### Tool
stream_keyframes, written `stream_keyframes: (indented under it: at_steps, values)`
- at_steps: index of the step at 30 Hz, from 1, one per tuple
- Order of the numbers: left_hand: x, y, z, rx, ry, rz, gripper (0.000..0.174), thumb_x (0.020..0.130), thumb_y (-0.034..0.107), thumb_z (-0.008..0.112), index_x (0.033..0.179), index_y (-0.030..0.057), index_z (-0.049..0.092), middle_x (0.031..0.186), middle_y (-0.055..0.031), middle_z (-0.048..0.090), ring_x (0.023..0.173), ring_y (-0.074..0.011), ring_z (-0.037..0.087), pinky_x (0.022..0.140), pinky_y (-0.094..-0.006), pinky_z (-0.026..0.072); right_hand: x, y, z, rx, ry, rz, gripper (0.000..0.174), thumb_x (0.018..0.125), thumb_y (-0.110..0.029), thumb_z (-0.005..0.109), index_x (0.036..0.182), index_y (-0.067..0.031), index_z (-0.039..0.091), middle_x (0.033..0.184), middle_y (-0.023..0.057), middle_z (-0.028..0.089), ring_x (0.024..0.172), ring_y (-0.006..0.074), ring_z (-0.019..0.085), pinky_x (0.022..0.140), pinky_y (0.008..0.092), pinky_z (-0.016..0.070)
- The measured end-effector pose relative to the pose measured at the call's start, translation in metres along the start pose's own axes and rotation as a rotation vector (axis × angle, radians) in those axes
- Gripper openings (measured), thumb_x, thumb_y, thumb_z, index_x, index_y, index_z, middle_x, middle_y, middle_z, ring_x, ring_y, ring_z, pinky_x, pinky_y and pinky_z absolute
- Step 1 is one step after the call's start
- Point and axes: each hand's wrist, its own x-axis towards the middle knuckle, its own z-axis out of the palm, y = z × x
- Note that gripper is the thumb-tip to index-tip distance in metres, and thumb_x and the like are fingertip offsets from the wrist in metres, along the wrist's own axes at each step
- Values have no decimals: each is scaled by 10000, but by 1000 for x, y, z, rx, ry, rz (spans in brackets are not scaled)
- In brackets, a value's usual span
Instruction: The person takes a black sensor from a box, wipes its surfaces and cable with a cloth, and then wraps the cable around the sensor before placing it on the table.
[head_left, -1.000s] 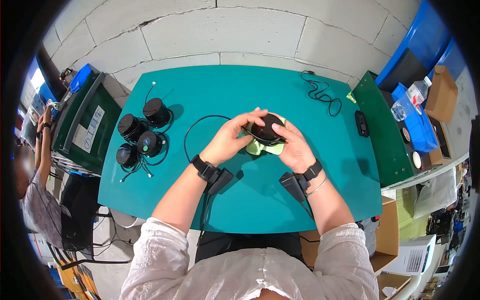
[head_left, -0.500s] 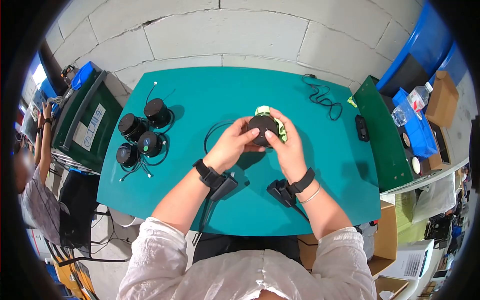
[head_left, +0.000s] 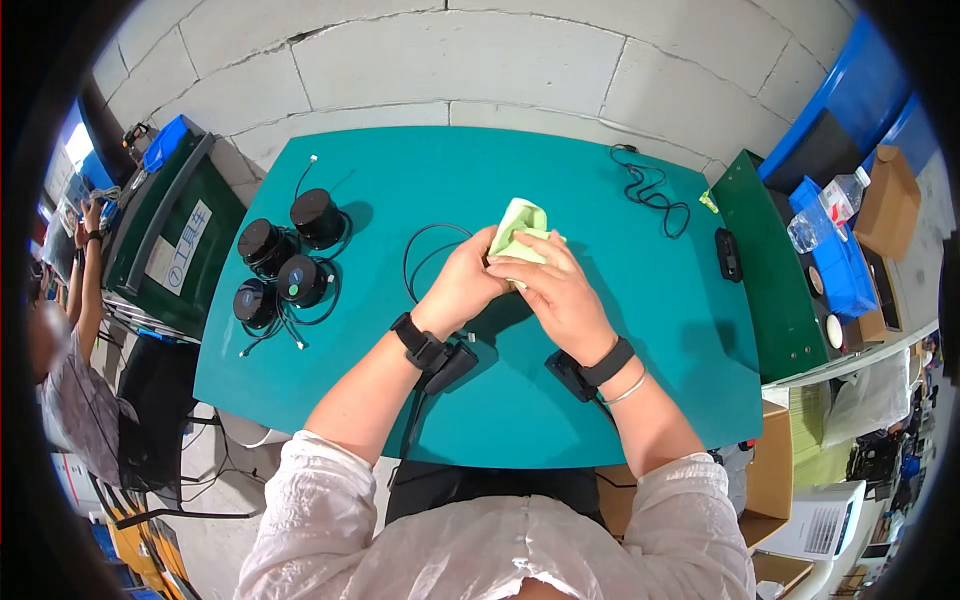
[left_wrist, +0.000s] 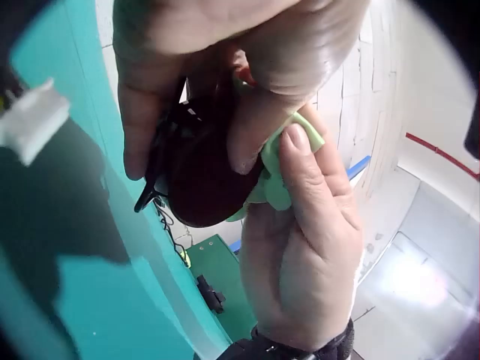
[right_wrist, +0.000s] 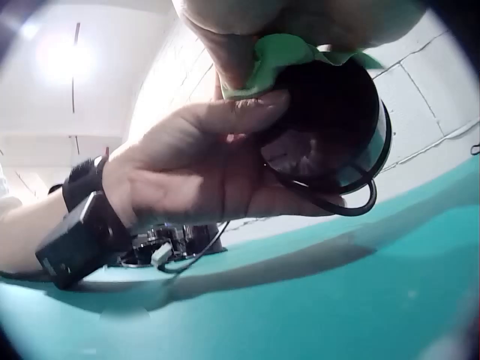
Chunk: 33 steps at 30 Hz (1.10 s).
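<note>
Above the table, my left hand [head_left: 466, 286] grips a round black cylindrical device [right_wrist: 330, 120] by its side, thumb and fingers wrapped about it. A light green cloth [head_left: 520, 222] is pinched in my right hand [head_left: 565, 300] and lies against the device's top. In the head view the cloth and fingers hide most of the device. Its dark, glossy side faces the right wrist camera, with a black cable [right_wrist: 367, 202] looped around it. A white connector [right_wrist: 160, 255] hangs at the cable's end. In the left wrist view, the right thumb presses the cloth at the device's edge.
Several similar black devices [head_left: 316, 218] with cables stand at the left of the green table [head_left: 400, 170]. A coiled black cord [head_left: 655, 195] and a small black object [head_left: 728, 255] lie at the right. Beyond sits a blue bin [head_left: 845, 270] with plastic bottles.
The device was turned with its flat black face up under both thumbs; now the cloth covers it from above. My right hand has shifted from its side to over the top.
</note>
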Motion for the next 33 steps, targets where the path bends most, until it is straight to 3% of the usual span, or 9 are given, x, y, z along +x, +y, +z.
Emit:
stream_keyframes:
  at_steps: [7,9,13,16,20,22,25,29,33]
  values:
    - [11,-16,-12,-680,14,39,303,893,37,634,1154,58,480,1143,-107,584,1061,-231,617,878,-403,549,-4,14,3,351,209,184,485,902,-45,564,1374,-118,479,1423,102,459,1323,294,428,1106,402,331]
    - [12,-14,-14,-700,32,9,277,897,39,629,1126,57,475,1180,-118,568,1103,-252,596,918,-442,527,-6,17,9,914,199,419,528,931,-65,561,1432,-88,395,1434,113,432,1317,218,424,1090,358,344]
    - [7,-14,-6,-653,17,13,323,871,45,671,1120,36,465,1171,-116,561,1108,-225,575,956,-417,489,-4,14,-2,989,209,431,571,923,-71,599,1446,-75,371,1394,99,468,1279,176,444,1058,323,374]
    - [7,-19,-2,-295,45,38,386,829,112,741,1102,-2,493,1066,-86,544,947,-142,558,792,-285,476,-8,23,1,826,227,378,561,882,-58,638,1407,-90,444,1341,100,528,1261,197,474,1046,331,390]
    - [1,-2,-7,-91,-6,-125,525,811,121,752,1230,-19,467,1080,-92,570,875,-133,573,747,-281,494,-7,26,-10,373,190,239,583,821,-49,675,1371,-129,501,1313,117,557,1232,264,511,1033,353,412]
    - [-5,10,-6,357,112,56,641,787,100,773,1337,21,453,1122,-81,564,812,-117,600,680,-262,510,-8,23,-11,294,161,220,589,814,-52,677,1369,-134,501,1308,122,557,1219,279,519,1022,359,422]
    - [-2,-2,-8,546,73,304,578,776,95,775,1294,45,524,1096,-78,584,709,-102,587,612,-249,496,-6,15,-11,222,93,253,585,811,-66,686,1362,-130,501,1289,131,564,1179,303,543,990,372,446]
    - [3,-1,-12,267,97,123,421,801,93,761,1160,-21,573,904,-52,612,617,-96,557,558,-244,487,-8,21,-9,366,201,329,546,835,-96,693,1350,-100,513,1263,144,589,1134,301,578,970,374,460]
    - [1,2,-11,-122,139,-120,322,834,94,732,1069,-38,555,875,-67,615,599,-107,583,493,-242,477,-8,19,-11,582,473,464,541,847,-135,693,1346,-43,505,1256,191,586,1134,310,578,981,364,452]
